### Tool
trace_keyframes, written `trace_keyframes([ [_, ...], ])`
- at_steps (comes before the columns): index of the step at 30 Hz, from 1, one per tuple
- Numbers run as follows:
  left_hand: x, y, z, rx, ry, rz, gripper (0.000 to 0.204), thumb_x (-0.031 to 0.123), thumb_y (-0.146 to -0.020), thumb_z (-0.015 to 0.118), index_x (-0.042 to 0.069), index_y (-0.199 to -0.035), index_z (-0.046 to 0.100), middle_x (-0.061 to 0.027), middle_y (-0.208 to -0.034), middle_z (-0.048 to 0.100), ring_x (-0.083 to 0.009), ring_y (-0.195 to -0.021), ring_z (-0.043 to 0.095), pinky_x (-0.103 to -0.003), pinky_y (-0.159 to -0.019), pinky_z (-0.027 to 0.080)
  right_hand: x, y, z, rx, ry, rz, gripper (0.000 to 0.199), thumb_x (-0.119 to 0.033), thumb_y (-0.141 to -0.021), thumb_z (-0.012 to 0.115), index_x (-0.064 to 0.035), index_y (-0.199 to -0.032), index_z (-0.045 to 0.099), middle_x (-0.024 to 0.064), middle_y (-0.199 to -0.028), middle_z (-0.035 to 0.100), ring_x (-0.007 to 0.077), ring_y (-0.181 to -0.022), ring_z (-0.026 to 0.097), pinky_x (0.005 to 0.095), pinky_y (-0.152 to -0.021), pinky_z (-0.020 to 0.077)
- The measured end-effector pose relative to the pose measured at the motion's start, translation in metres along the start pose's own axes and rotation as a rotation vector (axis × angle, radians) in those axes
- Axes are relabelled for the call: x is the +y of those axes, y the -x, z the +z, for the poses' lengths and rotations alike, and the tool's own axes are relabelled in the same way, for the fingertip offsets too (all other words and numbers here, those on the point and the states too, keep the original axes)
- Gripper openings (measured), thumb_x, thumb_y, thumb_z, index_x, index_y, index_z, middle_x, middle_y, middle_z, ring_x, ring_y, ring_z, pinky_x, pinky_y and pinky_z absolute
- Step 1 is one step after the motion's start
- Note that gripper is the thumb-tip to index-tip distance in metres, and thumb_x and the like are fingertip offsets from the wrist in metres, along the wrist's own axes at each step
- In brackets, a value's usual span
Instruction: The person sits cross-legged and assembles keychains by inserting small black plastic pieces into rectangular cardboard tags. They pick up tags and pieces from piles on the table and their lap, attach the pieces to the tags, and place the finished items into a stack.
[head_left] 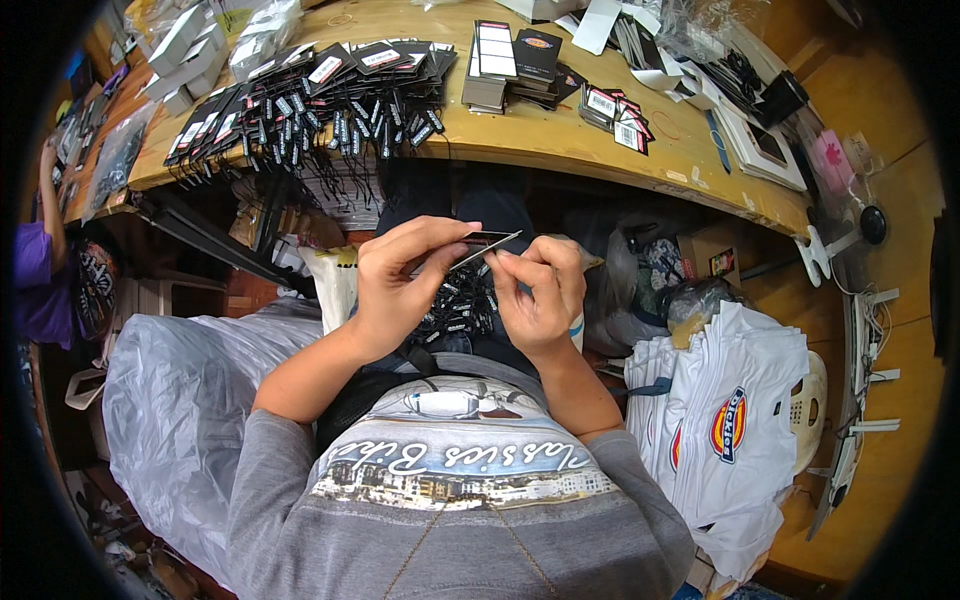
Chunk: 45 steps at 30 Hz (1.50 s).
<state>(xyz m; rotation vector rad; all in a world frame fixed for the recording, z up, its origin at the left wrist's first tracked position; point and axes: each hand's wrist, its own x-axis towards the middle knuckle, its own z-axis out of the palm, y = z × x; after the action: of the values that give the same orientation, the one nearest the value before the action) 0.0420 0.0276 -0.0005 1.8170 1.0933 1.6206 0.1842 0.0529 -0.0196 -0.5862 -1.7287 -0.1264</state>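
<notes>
Between my thumb and fingers, my left hand (pixel 400 282) grips a thin stack of dark hang tags (pixel 484 246), seen nearly edge-on above my lap. My right hand (pixel 543 292) is close against the tags' lower right edge, with thumb and index finger pinched together. Whatever that pinch holds is too small to make out. Below both hands, a heap of black tag strings (pixel 458 308) with small seals lies in my lap. Many black hang tags (pixel 350 100) with strings hanging over the edge cover the left part of the table.
On the wooden table (pixel 560 140) stand a stack of white-labelled cards (pixel 489 68), black cards (pixel 537 55) and loose barcode tags (pixel 617 118). Folded white shirts (pixel 725 400) are piled at my right. A large plastic bag (pixel 175 400) fills my left. Another person's purple sleeve (pixel 38 270) shows far left.
</notes>
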Motion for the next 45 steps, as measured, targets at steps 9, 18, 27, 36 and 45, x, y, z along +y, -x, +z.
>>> trace_keyframes([
  [9, 0.004, 0.000, -0.004, -0.068, -0.086, 0.189, 0.026, -0.014, -0.064, 0.050, -0.002, -0.086, 0.057, -0.0132, -0.082, 0.059, -0.0208, -0.070, 0.058, -0.026, -0.059, 0.046, -0.003, -0.001, -0.001, -0.009, -0.043, 0.057, 0.024, 0.002, -0.057, 0.068, -0.0041, -0.074, 0.051, 0.0059, -0.072, 0.048, 0.0167, -0.054, 0.046, 0.0266, -0.047, 0.0355],
  [18, 0.000, -0.005, -0.017, -0.254, -0.075, 0.216, 0.019, -0.006, -0.070, 0.048, -0.002, -0.087, 0.056, -0.0126, -0.082, 0.057, -0.0224, -0.075, 0.057, -0.027, -0.063, 0.045, -0.002, 0.005, 0.006, -0.047, -0.268, 0.267, 0.020, 0.000, -0.060, 0.066, -0.0033, -0.071, 0.050, 0.0082, -0.073, 0.049, 0.0200, -0.058, 0.047, 0.0271, -0.050, 0.0364],
  [27, -0.019, -0.005, -0.012, -0.249, 0.660, -0.475, 0.008, 0.000, -0.067, 0.060, -0.002, -0.074, 0.058, -0.0039, -0.076, 0.053, -0.0085, -0.071, 0.050, -0.021, -0.065, 0.040, -0.004, 0.006, 0.010, -0.147, -0.317, 0.314, 0.016, -0.007, -0.062, 0.065, -0.0048, -0.069, 0.051, 0.0066, -0.072, 0.049, 0.0203, -0.062, 0.045, 0.0294, -0.057, 0.0348],
  [36, -0.023, -0.006, -0.016, -0.086, 0.594, -0.309, 0.007, 0.006, -0.077, 0.052, 0.001, -0.077, 0.047, -0.0115, -0.077, 0.057, -0.0130, -0.072, 0.054, -0.023, -0.063, 0.043, -0.001, 0.005, -0.002, -0.532, -0.710, 0.831, 0.010, -0.004, -0.070, 0.060, -0.0009, -0.076, 0.053, 0.0057, -0.069, 0.056, 0.0140, -0.066, 0.052, 0.0253, -0.063, 0.0388],
  [45, -0.020, -0.010, -0.036, 0.127, 0.590, -0.339, 0.012, 0.012, -0.078, 0.055, 0.003, -0.082, 0.049, -0.0071, -0.069, 0.054, -0.0144, -0.062, 0.053, -0.021, -0.055, 0.041, 0.018, 0.006, -0.018, -0.534, -0.983, 0.967, 0.017, 0.005, -0.074, 0.052, 0.0030, -0.090, 0.056, 0.0067, -0.084, 0.055, 0.0119, -0.071, 0.055, 0.0205, -0.061, 0.0435],
])
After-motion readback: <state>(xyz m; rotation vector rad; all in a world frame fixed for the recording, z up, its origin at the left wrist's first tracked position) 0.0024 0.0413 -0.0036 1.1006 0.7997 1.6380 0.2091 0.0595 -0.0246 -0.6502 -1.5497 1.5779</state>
